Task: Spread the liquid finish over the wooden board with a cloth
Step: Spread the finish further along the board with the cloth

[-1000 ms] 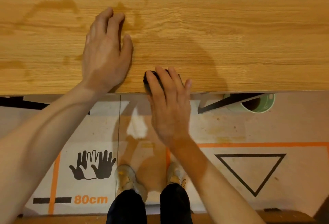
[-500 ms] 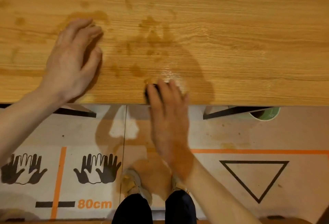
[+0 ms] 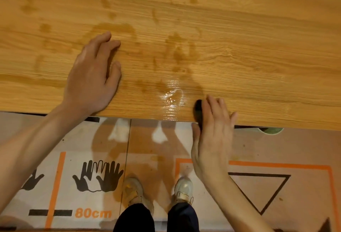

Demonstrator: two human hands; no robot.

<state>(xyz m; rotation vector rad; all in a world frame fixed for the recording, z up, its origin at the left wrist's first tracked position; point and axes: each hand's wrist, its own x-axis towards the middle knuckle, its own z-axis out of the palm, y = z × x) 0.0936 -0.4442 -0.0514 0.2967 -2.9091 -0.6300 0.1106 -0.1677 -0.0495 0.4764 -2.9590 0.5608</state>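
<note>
Compared with half a second ago, my right hand [image 3: 212,137] has slid to the right along the near edge of the wooden board [image 3: 239,56], and the wet glossy patch [image 3: 171,99] it was covering now lies bare just at its 9 o'clock. The dark cloth [image 3: 199,110] has travelled with it: it sits on the board's near edge, pressed under my straight, close-set fingers, with only a dark sliver showing at the index side. My thumb lies below the board edge beside the cloth. My left hand [image 3: 92,77] has come in toward the middle and now rests flat on the board near that edge, fingers loosely spread and slightly bent, thumb out toward 3 o'clock.

Darker streaks and blotches of finish [image 3: 177,51] spread over the board from the 10 o'clock corner to just above the glossy patch; the right-hand part of the board looks drier and paler. Below the board I see the floor mat [image 3: 83,139] with its hand-print marks [image 3: 97,176], the orange "80cm" label [image 3: 93,213], an orange outline and a black triangle [image 3: 258,193]. My two shoes [image 3: 134,193] stand at 6 o'clock.

Most of the cloth is hidden beneath my fingers, so I cannot tell its shape. A green cup rim [image 3: 271,130] peeks out under the board edge at 3 o'clock, mostly covered. The board runs out of frame left, right and top.
</note>
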